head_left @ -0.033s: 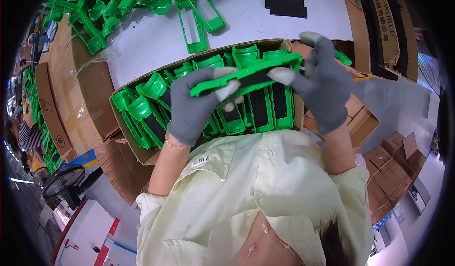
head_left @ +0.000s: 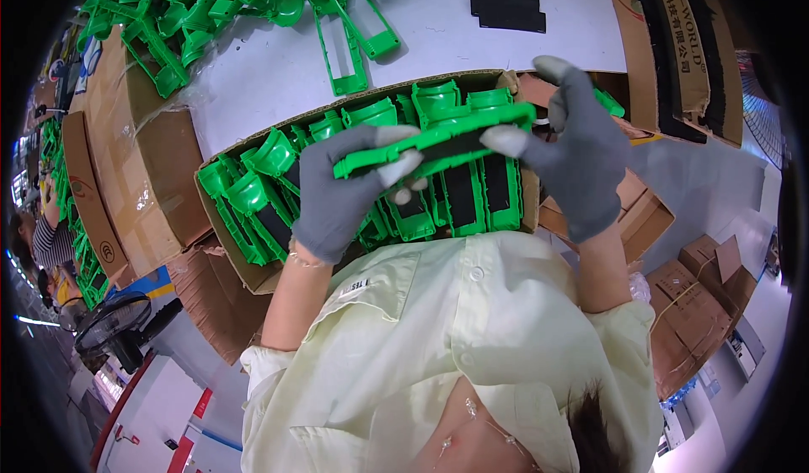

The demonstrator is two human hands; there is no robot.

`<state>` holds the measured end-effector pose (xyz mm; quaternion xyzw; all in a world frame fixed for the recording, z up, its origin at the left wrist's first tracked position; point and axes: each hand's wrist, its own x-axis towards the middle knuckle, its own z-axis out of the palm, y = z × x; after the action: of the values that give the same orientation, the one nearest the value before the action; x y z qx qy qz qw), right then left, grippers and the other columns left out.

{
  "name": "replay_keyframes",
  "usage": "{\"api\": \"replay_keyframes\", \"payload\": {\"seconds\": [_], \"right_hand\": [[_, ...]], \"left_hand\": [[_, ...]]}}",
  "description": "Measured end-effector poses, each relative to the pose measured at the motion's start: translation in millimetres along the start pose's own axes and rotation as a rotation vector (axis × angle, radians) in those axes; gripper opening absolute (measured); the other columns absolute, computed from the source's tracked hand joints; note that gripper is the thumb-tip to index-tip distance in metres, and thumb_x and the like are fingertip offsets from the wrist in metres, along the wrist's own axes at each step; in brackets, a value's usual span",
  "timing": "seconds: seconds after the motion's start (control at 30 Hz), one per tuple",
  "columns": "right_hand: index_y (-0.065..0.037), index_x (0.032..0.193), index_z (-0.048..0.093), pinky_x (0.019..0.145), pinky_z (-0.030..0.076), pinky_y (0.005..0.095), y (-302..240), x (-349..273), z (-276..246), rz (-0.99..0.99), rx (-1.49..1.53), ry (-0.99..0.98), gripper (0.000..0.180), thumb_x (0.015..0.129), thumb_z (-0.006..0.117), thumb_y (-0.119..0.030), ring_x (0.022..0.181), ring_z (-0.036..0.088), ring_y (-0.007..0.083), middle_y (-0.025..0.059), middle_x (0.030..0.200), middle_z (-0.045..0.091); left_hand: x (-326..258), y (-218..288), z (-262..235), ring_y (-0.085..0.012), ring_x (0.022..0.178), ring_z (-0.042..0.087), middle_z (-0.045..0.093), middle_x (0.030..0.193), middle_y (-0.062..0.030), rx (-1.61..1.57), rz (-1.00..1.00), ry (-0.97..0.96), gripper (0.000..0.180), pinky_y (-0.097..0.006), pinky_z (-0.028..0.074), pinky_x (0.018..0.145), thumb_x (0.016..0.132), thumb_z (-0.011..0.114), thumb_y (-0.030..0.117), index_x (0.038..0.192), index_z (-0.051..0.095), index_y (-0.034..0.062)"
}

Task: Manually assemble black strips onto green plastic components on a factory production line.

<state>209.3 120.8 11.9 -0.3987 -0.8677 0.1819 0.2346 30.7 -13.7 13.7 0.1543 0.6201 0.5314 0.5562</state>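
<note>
Both my hands wear grey gloves with pale fingertips. Between them, above an open cardboard box, a long green plastic housing (head_left: 442,132) with a black panel (head_left: 457,147) inside it is held tilted, its right end higher. My left hand (head_left: 337,195) pinches the housing's left end between thumb and fingers. At the right end, my right hand (head_left: 586,157) presses its thumb on the housing, with one finger raised off it; its other fingers are partly hidden. Below, the cardboard box (head_left: 221,248) holds several similar green housings (head_left: 250,193), many with black panels.
Beyond the box, a heap of green plastic frames (head_left: 190,18) lies on the white table (head_left: 421,47). Black panels (head_left: 504,1) are stacked at the far side. Cardboard boxes (head_left: 156,153) stand left and right. A black fan (head_left: 118,325) is at lower left; a person (head_left: 46,237) sits far left.
The housing has dropped slightly at its right end and shifted a little left. My left hand has moved slightly left with it; my right hand's grip looks much the same.
</note>
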Motion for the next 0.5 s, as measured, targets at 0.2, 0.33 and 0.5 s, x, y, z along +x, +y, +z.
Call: {"api": "replay_keyframes", "payload": {"seconds": [0.2,0.33,0.5], "right_hand": [[-0.002,0.088,0.063,0.053,0.046,0.0282,6,-33,1,0.102,0.332,-0.644,0.024,0.078,0.069,-0.023,0.055,0.060,0.0188,0.0082,0.064,0.061],[-0.001,0.082,0.063,0.052,0.046,0.0297,-1,-68,3,0.169,0.291,-0.462,0.023,0.080,0.067,-0.024,0.053,0.061,0.0219,0.0119,0.059,0.059],[-0.001,0.079,0.061,0.049,0.044,0.0302,-11,-73,5,0.367,0.365,-0.434,0.025,0.081,0.066,-0.026,0.050,0.059,0.0213,0.0127,0.056,0.057]], "left_hand": [[-9,-8,-10,-0.0099,0.061,0.062,0.065,0.081,-0.0063,0.138,-0.061,-0.147,0.019,-0.019,0.047,0.047,0.080,0.065,-0.001,0.098,0.064,-0.0023],[-10,-1,4,-0.0088,0.058,0.061,0.064,0.077,-0.0049,0.182,-0.135,-0.113,0.014,-0.018,0.045,0.043,0.080,0.065,0.000,0.093,0.064,-0.0023],[-5,11,6,-0.0077,0.055,0.060,0.062,0.071,-0.0042,0.298,-0.166,-0.141,0.011,-0.018,0.041,0.039,0.078,0.066,0.002,0.088,0.063,-0.0015]]}}
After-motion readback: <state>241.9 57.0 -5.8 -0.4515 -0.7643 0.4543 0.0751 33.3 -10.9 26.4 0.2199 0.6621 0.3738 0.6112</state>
